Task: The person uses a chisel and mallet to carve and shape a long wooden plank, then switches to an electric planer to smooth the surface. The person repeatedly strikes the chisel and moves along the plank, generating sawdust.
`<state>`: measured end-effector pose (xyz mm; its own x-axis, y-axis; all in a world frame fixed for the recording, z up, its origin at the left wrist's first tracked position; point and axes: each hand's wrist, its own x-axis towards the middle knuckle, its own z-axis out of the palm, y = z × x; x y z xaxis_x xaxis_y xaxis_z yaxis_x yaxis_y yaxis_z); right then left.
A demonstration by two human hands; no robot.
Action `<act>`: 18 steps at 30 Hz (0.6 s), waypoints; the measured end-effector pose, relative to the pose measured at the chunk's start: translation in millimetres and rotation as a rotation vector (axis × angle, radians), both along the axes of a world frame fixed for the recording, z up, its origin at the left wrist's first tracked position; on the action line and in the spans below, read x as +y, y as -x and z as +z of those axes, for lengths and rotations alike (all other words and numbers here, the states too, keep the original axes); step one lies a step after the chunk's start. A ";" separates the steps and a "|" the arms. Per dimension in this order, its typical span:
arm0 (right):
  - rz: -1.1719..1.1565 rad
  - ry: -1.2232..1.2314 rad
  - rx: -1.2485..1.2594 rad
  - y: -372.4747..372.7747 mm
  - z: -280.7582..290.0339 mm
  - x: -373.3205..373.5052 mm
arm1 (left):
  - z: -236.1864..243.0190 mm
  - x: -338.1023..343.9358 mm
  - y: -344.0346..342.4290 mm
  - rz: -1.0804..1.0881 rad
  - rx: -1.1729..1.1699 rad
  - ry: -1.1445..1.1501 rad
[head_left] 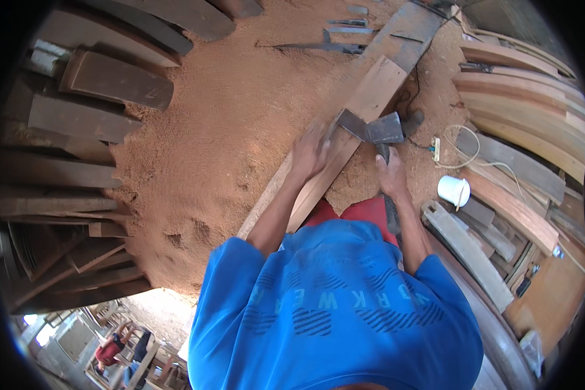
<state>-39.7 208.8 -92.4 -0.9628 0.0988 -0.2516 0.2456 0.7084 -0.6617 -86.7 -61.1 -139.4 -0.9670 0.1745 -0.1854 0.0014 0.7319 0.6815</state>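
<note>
Plank [375, 86] of pale wood, long and straight, set slantwise in front of the body, upper end toward a grey board [417, 31]; left hand [310, 153] laid along the plank's left side, fingers blurred and partly bent, no telling whether gripping anything; right hand [392, 170] just to the right of the plank, fingers closed firmly around the dark handle of a tool [385, 129], handle running back toward the body; tool head dark and blocky, with a flat blade reaching left over the plank, close to the left hand; contact between blade and wood impossible to tell; farther up, a saw [351, 48] and flat metal pieces [350, 30] on a floor of brown sawdust [208, 97]; to the right, a white bucket [452, 190], a power strip [437, 150] and long stacked boards [510, 91]; to the left, a row of dark boards [120, 79]; at lower left, well apart, another person [108, 351] in a red top.
</note>
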 end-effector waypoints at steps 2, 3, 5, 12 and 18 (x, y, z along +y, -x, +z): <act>-0.039 -0.013 -0.063 7.0 13.1 -15.4 | -24.7 32.5 42.5 0.076 0.001 -0.149; -0.043 -0.026 -0.021 8.3 19.5 -22.6 | -36.8 42.9 54.0 0.115 -0.053 -0.264; -0.060 -0.056 0.058 12.3 31.6 -33.0 | -51.9 55.1 60.1 0.200 -0.107 -0.424; 0.002 -0.223 0.167 13.5 46.0 -47.0 | -46.1 58.5 61.5 0.332 -0.249 -0.588; 0.024 -0.299 -0.257 30.6 5.5 -53.7 | -57.0 59.6 63.6 0.303 -0.156 -0.567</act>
<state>-70.3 155.1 -86.8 -0.8751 0.1828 -0.4480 0.3575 0.8682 -0.3441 -150.3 -1.5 -196.4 -0.9578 0.0105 -0.2873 -0.2787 0.2117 0.9368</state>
